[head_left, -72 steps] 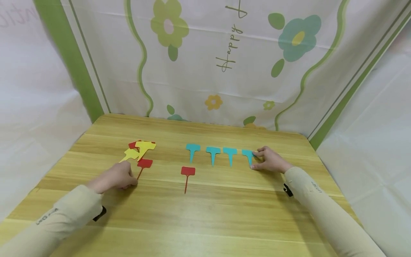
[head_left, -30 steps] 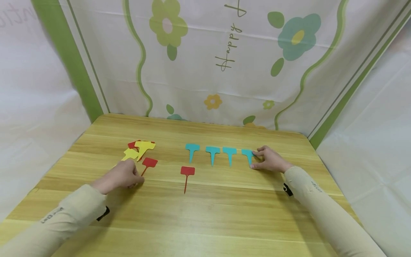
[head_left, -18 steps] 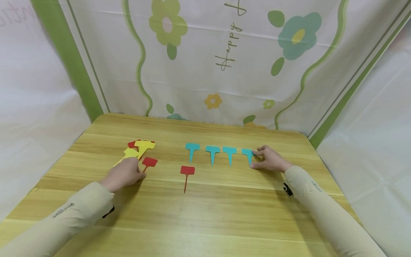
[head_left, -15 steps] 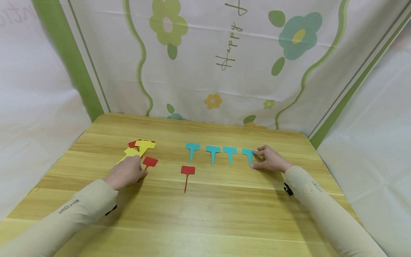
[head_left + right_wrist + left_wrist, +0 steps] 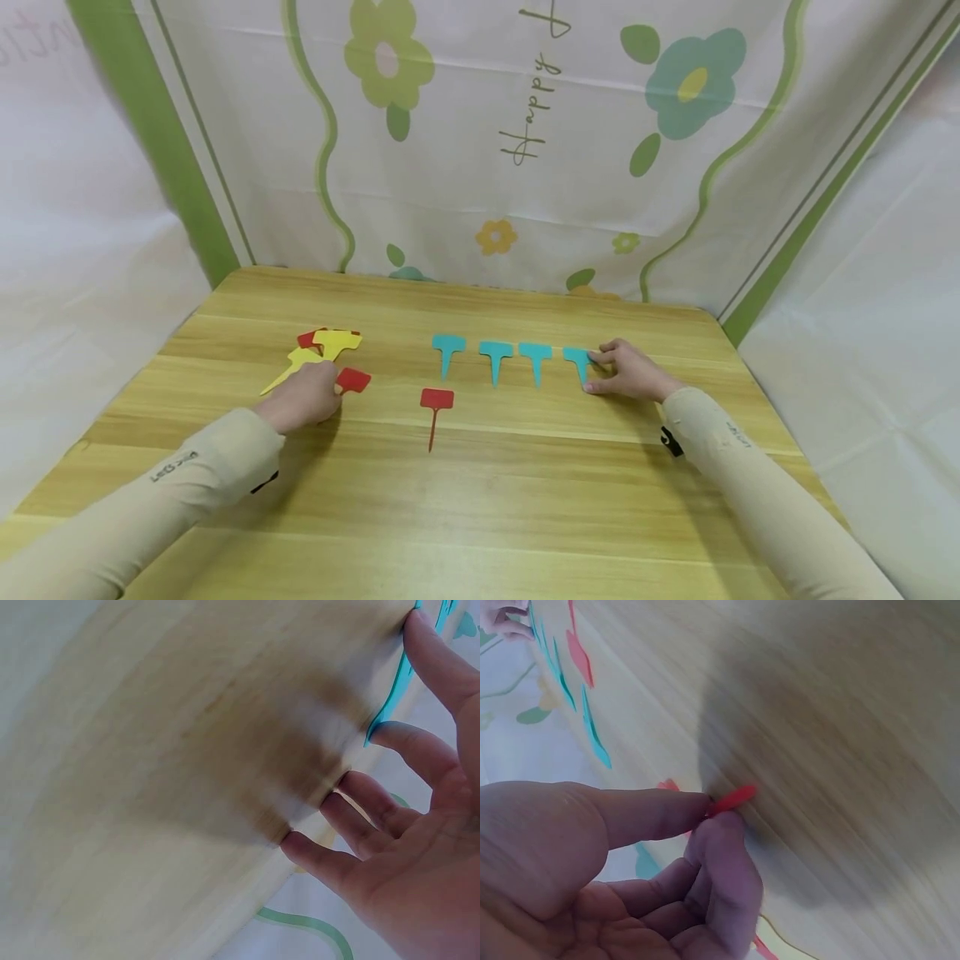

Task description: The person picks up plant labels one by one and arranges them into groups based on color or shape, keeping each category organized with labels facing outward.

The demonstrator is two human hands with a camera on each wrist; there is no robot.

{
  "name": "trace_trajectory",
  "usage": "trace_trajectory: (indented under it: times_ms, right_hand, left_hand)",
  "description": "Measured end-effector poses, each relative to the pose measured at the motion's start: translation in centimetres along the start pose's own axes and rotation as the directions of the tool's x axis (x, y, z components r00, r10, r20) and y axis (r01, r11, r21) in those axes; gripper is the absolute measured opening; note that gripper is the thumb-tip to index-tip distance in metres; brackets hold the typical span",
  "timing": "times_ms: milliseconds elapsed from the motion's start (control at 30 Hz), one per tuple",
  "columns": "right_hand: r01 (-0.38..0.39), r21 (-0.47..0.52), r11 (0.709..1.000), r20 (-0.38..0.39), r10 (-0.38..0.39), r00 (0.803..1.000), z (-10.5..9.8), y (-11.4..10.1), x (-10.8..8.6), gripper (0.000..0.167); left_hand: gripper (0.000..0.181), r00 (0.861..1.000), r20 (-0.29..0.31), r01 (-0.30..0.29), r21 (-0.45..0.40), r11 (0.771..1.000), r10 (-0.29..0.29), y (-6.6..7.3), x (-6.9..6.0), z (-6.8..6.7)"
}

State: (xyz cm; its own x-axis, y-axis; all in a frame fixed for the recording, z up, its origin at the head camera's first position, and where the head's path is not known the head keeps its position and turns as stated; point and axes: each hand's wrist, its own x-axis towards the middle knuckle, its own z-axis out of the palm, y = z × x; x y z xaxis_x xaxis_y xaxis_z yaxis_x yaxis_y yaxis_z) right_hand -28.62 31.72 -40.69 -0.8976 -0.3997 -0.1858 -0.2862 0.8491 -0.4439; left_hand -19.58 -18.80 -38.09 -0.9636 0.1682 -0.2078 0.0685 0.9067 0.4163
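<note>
Thumb and forefinger of my left grip pinch the thin stem of a red, flat, rectangular-headed marker, seemingly plastic. It is to the left of a lone red rectangular-headed marker, my landmark, and slightly farther off than it. I can't tell whether the pinched piece bears on the desk or hangs just above. I'd judge light pressure enough: a stem this slim could twist between the fingers, so I'd watch the head's angle and correct it from the wrist.

Just beyond my left knuckles, farther left of the landmark, lie a flat yellow T-shaped marker, a second yellow marker with a long pointed stem and a red marker partly under the first; a low hand could drag them, so I'd raise it a little.

My right grip, right of the landmark, is loosely spread, thumb and forefinger touching a thin blue T-shaped marker. Three matching blue markers run in a row from there to just beyond the landmark; feather-light contact should avoid nudging them.
</note>
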Motion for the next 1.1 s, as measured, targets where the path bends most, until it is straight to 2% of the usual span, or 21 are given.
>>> trace_trajectory:
  times_ms: [133,267,467,633,733,900,1000,1100]
  right_hand:
    - [0.001,0.008,1.000,0.005,-0.001,1.000,0.1,-0.1,0.0,0.085]
    - [0.003,0.004,1.000,0.002,-0.003,1.000,0.1,0.1,0.0,0.085]
    - [0.003,0.009,1.000,0.006,-0.003,1.000,0.2,0.2,0.1,0.086]
    - [0.008,0.013,1.000,0.009,-0.008,1.000,0.2,0.1,0.1,0.084]
    - [0.015,0.011,1.000,0.008,-0.015,1.000,0.2,0.0,0.2,0.084]
    - [0.020,0.003,1.000,-0.002,-0.020,1.000,0.2,0.1,0.3,0.085]
    - [0.017,0.000,1.000,-0.007,-0.017,1.000,0.2,0.3,0.3,0.086]
    - [0.013,-0.001,1.000,-0.006,-0.013,1.000,0.1,0.5,0.2,0.086]
  left_hand:
    - [0.026,0.999,0.013,-0.042,-0.069,0.997,0.043,-0.1,0.2,-0.1]
    - [0.035,0.998,0.033,-0.057,-0.105,0.993,0.061,0.2,0.4,-0.4]
    - [0.041,0.998,0.036,-0.047,-0.144,0.988,0.053,1.6,0.5,-0.5]
    - [0.045,0.997,0.044,-0.054,-0.212,0.976,0.065,2.8,0.8,-0.1]
    - [0.047,0.997,0.024,-0.072,-0.233,0.970,0.080,3.6,0.9,0.0]
    - [0.047,0.992,-0.018,-0.122,-0.203,0.972,0.121,6.1,0.8,0.5]
    - [0.047,0.993,0.004,-0.116,-0.224,0.968,0.120,8.1,0.8,1.3]
    - [0.046,0.989,0.024,-0.134,-0.285,0.949,0.147,10.3,1.0,2.4]
